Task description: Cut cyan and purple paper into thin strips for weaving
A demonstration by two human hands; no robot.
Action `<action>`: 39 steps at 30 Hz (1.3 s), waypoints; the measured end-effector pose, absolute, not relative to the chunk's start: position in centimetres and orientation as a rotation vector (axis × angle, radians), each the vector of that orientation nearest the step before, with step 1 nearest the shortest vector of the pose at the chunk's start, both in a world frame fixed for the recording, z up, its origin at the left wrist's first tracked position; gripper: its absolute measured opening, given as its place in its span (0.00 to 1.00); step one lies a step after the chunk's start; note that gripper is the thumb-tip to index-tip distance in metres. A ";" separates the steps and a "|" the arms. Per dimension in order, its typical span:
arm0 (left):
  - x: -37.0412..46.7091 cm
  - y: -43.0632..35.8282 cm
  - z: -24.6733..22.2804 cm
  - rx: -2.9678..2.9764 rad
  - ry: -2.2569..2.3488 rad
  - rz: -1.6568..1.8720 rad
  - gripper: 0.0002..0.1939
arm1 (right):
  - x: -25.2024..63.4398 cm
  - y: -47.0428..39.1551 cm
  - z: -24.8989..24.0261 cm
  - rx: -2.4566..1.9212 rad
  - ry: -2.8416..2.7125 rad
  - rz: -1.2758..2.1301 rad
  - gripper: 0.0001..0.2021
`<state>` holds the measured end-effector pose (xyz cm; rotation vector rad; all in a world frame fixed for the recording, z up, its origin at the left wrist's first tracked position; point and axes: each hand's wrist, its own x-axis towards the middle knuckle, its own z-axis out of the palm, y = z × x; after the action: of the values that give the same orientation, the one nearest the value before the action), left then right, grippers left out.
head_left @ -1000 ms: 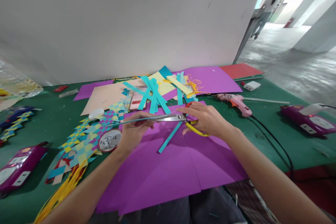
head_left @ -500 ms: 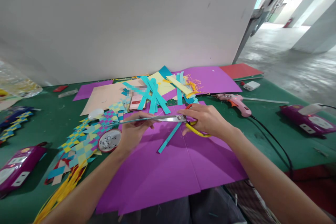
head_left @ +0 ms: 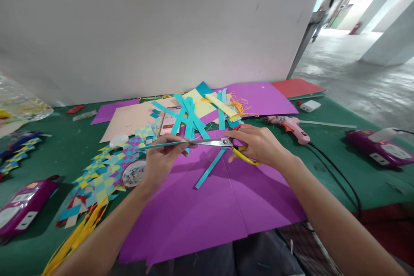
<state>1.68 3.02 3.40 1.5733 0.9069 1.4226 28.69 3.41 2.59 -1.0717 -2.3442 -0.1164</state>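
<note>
My right hand (head_left: 255,144) is closed round the red and yellow handles of a pair of scissors (head_left: 211,142), whose blades point left. Pinched in my left hand (head_left: 165,155) is a narrow teal paper strip (head_left: 155,145), seen almost edge-on. The scissor tips meet the strip at my left fingertips. Below the blades another teal strip (head_left: 210,169) lies slantwise on the large purple paper sheets (head_left: 200,220). Beyond my hands, several turquoise strips (head_left: 190,116) lie crossed in a loose pile, partly over a phone (head_left: 167,123).
A pink glue gun (head_left: 289,127) with a black cord lies to the right, near a purple power strip (head_left: 378,148). At left are woven checkered paper pieces (head_left: 103,168), a round dish of small beads (head_left: 133,173), yellow strands (head_left: 77,237) and another purple power strip (head_left: 27,207).
The scissor blades look more closed at the strip than before. My right hand has shifted very slightly up and right; my left hand has barely moved. A person in the background has moved left.
</note>
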 end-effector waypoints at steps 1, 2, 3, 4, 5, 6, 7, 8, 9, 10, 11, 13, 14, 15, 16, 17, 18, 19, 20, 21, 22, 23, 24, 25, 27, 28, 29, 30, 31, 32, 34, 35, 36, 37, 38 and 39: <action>1.6 3.1 3.3 1.574 0.897 1.415 0.03 | 28.6 3.4 2.6 -1.057 -2.356 -0.107 0.28; 1.5 3.1 3.2 1.575 0.894 1.409 0.03 | 28.6 3.4 2.6 -1.044 -2.368 -0.099 0.29; 1.4 3.1 3.1 1.576 0.895 1.404 0.03 | 28.5 3.4 2.7 -1.034 -2.379 -0.094 0.31; 1.4 3.2 3.0 1.579 0.897 1.397 0.02 | 28.4 3.4 2.7 -1.028 -2.386 -0.094 0.32; 1.3 3.2 2.9 1.586 0.897 1.387 0.02 | 28.3 3.4 2.7 -1.023 -2.389 -0.093 0.32; 1.3 3.2 2.8 1.596 0.896 1.374 0.02 | 28.1 3.3 2.7 -1.023 -2.386 -0.089 0.32; 1.3 3.2 2.8 1.605 0.893 1.362 0.02 | 28.0 3.3 2.8 -1.022 -2.382 -0.084 0.31; 1.3 3.2 2.7 1.616 0.893 1.348 0.02 | 27.8 3.2 2.8 -1.020 -2.376 -0.078 0.31; 1.3 3.1 2.6 1.628 0.898 1.334 0.03 | 27.7 3.2 2.9 -1.019 -2.371 -0.073 0.30; 1.3 3.1 2.6 1.638 0.910 1.325 0.03 | 27.5 3.1 2.9 -1.019 -2.366 -0.068 0.30; 1.3 3.1 2.5 1.644 0.921 1.324 0.03 | 27.4 3.0 3.0 -1.020 -2.362 -0.065 0.29; 1.3 3.1 2.5 1.654 0.938 1.324 0.04 | 27.2 2.9 3.0 -1.027 -2.359 -0.065 0.29; 1.4 3.1 2.5 1.657 0.941 1.325 0.04 | 27.1 2.9 3.0 -1.032 -2.361 -0.063 0.29; 1.4 3.0 2.4 1.657 0.939 1.328 0.04 | 27.0 2.8 3.0 -1.038 -2.366 -0.060 0.28; 1.4 3.0 2.4 1.655 0.935 1.332 0.04 | 27.0 2.8 3.0 -1.043 -2.373 -0.056 0.28; 1.4 3.0 2.5 1.653 0.929 1.337 0.04 | 27.0 2.8 2.9 -1.049 -2.378 -0.051 0.28; 1.4 3.0 2.5 1.649 0.926 1.340 0.04 | 27.0 2.8 2.9 -1.055 -2.383 -0.046 0.29; 1.4 3.0 2.5 1.644 0.926 1.346 0.04 | 26.9 2.8 2.9 -1.057 -2.386 -0.042 0.29; 1.4 3.0 2.5 1.642 0.932 1.349 0.04 | 27.0 2.8 2.9 -1.059 -2.386 -0.041 0.29; 1.4 3.0 2.6 1.641 0.942 1.348 0.04 | 27.0 2.8 2.9 -1.059 -2.384 -0.043 0.29; 1.4 3.0 2.6 1.643 0.952 1.340 0.04 | 27.0 2.8 2.9 -1.060 -2.379 -0.048 0.28; 1.4 3.0 2.6 1.643 0.959 1.334 0.04 | 27.0 2.8 2.9 -1.061 -2.376 -0.055 0.28; 1.4 3.0 2.5 1.639 0.961 1.333 0.04 | 27.0 2.8 2.9 -1.063 -2.373 -0.064 0.28; 1.4 3.0 2.5 1.632 0.962 1.333 0.04 | 27.1 2.8 2.9 -1.064 -2.369 -0.071 0.28; 1.5 3.0 2.5 1.610 0.966 1.330 0.05 | 27.1 2.9 2.7 -1.062 -2.362 -0.085 0.28; 1.5 3.0 2.5 1.601 0.968 1.330 0.05 | 27.1 2.9 2.7 -1.061 -2.357 -0.090 0.28; 1.5 3.0 2.5 1.596 0.967 1.330 0.05 | 27.1 2.9 2.7 -1.062 -2.352 -0.094 0.27; 1.6 2.9 2.6 1.597 0.962 1.324 0.05 | 27.1 2.9 2.6 -1.062 -2.348 -0.098 0.27; 1.6 2.9 2.7 1.598 0.954 1.319 0.05 | 27.1 2.9 2.6 -1.062 -2.346 -0.099 0.27; 1.6 2.9 2.8 1.599 0.945 1.310 0.04 | 27.1 3.0 2.6 -1.063 -2.347 -0.100 0.26; 1.7 2.8 3.0 1.592 0.921 1.286 0.04 | 27.3 3.0 2.6 -1.065 -2.350 -0.102 0.25; 1.7 2.8 3.1 1.581 0.906 1.282 0.03 | 27.5 3.1 2.6 -1.075 -2.351 -0.109 0.24; 1.7 2.8 3.2 1.568 0.892 1.290 0.03 | 27.7 3.2 2.5 -1.091 -2.349 -0.121 0.23; 1.7 2.9 3.2 1.556 0.883 1.308 0.03 | 27.9 3.2 2.5 -1.110 -2.346 -0.133 0.21; 1.7 2.9 3.1 1.546 0.881 1.330 0.03 | 28.1 3.3 2.4 -1.127 -2.344 -0.139 0.20; 1.7 3.0 3.1 1.538 0.883 1.348 0.03 | 28.2 3.3 2.4 -1.142 -2.343 -0.141 0.19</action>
<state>1.66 2.99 3.08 1.5378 0.8826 1.3479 28.25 3.34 2.38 -1.1416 -2.3430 -0.1408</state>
